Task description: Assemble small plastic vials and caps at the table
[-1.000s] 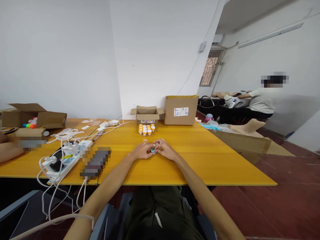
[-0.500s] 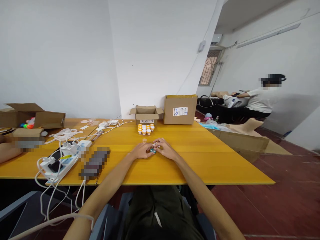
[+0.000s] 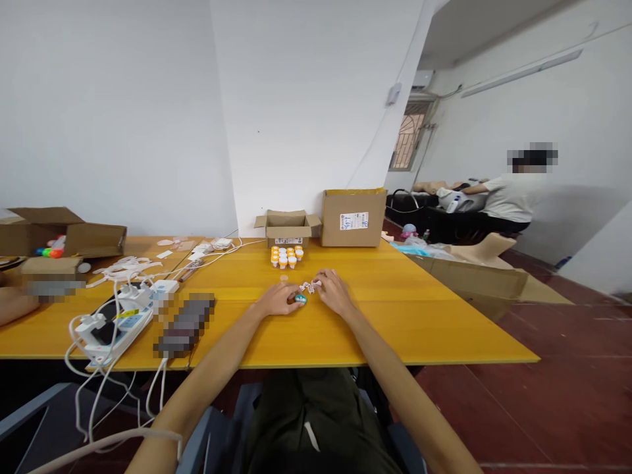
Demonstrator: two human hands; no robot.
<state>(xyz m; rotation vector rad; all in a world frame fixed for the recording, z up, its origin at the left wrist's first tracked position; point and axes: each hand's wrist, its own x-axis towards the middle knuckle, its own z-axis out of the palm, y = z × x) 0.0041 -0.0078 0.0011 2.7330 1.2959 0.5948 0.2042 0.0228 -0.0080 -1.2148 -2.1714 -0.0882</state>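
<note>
Over the table, my left hand (image 3: 274, 300) is closed, with its thumb and fingers at the edge of a small teal round thing (image 3: 300, 299) that has a white mark on top. My right hand (image 3: 334, 291) is a little to the right, its fingertips pinched on the right end of some small white pieces with dark marks (image 3: 308, 288). These pieces lie in a short row between the two hands, just beyond the teal thing; too small to tell what they are. Behind them stands a group of small white tubs with orange-yellow rims (image 3: 283, 261).
Beyond the tubs are an open cardboard box (image 3: 288, 232) and a larger closed carton (image 3: 353, 220). To the left lie a blurred dark device (image 3: 186, 322) and a power strip (image 3: 129, 324) with tangled white cables. Another person's arm (image 3: 18, 307) rests at the far left.
My right hand has drawn away to the right, and a gap has opened between my hands. The white pieces now show spread in it. My left hand stays by the teal thing.
</note>
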